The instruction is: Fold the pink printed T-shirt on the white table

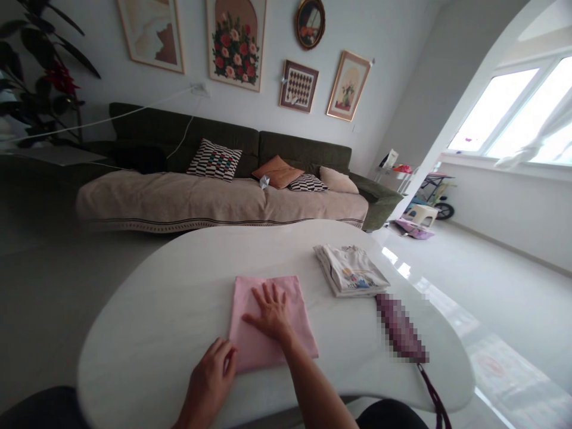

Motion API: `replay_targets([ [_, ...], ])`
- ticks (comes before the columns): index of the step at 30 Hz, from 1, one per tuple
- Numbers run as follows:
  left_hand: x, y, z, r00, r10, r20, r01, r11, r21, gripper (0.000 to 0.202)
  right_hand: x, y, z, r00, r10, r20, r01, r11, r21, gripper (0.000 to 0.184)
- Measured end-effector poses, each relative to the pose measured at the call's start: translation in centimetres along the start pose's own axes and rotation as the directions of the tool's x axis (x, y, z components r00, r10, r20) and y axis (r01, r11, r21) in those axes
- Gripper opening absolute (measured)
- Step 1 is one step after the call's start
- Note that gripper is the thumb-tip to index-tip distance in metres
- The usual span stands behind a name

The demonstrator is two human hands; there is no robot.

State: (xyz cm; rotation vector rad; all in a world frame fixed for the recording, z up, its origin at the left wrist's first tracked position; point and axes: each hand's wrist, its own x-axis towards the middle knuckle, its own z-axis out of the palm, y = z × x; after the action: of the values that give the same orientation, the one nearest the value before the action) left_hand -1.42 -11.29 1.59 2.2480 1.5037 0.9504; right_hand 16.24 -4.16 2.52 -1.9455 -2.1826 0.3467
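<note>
A folded pink cloth (254, 345) lies flat on the white table, roughly square, with a smooth surface. My right hand (270, 313) rests palm down on its upper middle, fingers spread. At the cloth's lower left edge is my left hand (212, 366), its fingers curled together and the fingertips touching the edge. Whether any fabric is pinched there is hidden. To the right, apart from both hands, sits a stack of folded white garments (351, 271) with a printed design on top.
The white table (156, 322) has a rounded, wavy rim. A blurred purple item (402, 330) with a dark strap (431, 387) lies at its right, the strap hanging over the edge. Behind stands a dark green sofa (304, 149) with cushions and a beige cover (214, 199).
</note>
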Motion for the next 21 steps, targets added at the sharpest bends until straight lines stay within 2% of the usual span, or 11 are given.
replay_targets([
  [3,5.0,1.4,1.0,0.995,0.063,-0.075,-0.062,0.998,0.014,0.029,0.0,0.1,0.1,1.000,-0.007,-0.011,0.007,1.000,0.000,0.064],
  [4,7.0,1.6,1.8,0.995,0.076,-0.058,-0.073,0.996,0.045,0.033,0.0,0.1,0.2,1.000,-0.008,-0.013,0.008,1.000,-0.002,0.062],
  [6,10.8,1.4,3.6,0.999,0.029,0.036,-0.034,0.988,0.151,0.038,0.0,0.2,0.3,1.000,-0.014,-0.018,0.013,1.000,-0.013,0.061],
  [9,14.6,-0.1,6.2,0.993,-0.029,0.111,0.004,0.975,0.221,0.039,0.0,0.4,0.6,0.998,-0.035,-0.055,0.034,0.999,-0.028,0.066],
  [11,15.6,-1.4,7.2,0.989,-0.035,0.145,0.000,0.972,0.237,0.038,0.1,0.5,0.8,0.995,-0.045,-0.084,0.043,0.999,-0.018,0.069],
  [14,15.4,-2.8,7.8,0.982,-0.044,0.186,-0.007,0.964,0.264,0.040,0.4,0.5,0.8,0.996,-0.040,-0.086,0.041,0.999,0.008,0.068],
  [18,14.4,-3.0,7.9,0.982,-0.068,0.179,0.008,0.949,0.314,0.044,0.0,0.3,0.2,0.997,-0.027,-0.071,0.031,0.998,0.063,0.068],
  [21,14.2,-2.7,7.9,0.984,-0.042,0.171,-0.019,0.940,0.340,0.044,-2.0,0.8,0.1,0.998,-0.056,-0.035,0.059,0.994,0.094,0.078],
])
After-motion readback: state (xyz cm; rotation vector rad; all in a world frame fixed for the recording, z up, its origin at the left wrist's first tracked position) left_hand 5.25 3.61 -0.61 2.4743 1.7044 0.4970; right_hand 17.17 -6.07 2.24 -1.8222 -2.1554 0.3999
